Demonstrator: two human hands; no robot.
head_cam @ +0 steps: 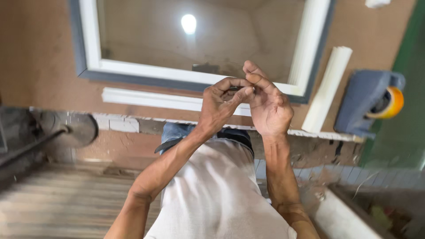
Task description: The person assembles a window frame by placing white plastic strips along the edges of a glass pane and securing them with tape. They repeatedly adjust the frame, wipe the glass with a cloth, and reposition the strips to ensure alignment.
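Left hand (220,106) and right hand (268,108) meeting above brown board worktop (40,57), fingertips touching. Left fingers (242,94) pinching together on small dark thin object (233,88), too small to identify; right fingers (259,79) curling against it, grip unclear. Glass pane in white-and-grey frame (90,44) lying just beyond hands. White ribbed strip (327,88) lying right of frame, blue tape dispenser with yellow roll (369,102) sitting beside it.

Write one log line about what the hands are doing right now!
left hand: pinching small dark item, unclear | right hand: touching left fingers | behind: framed glass panel, tape dispenser on table
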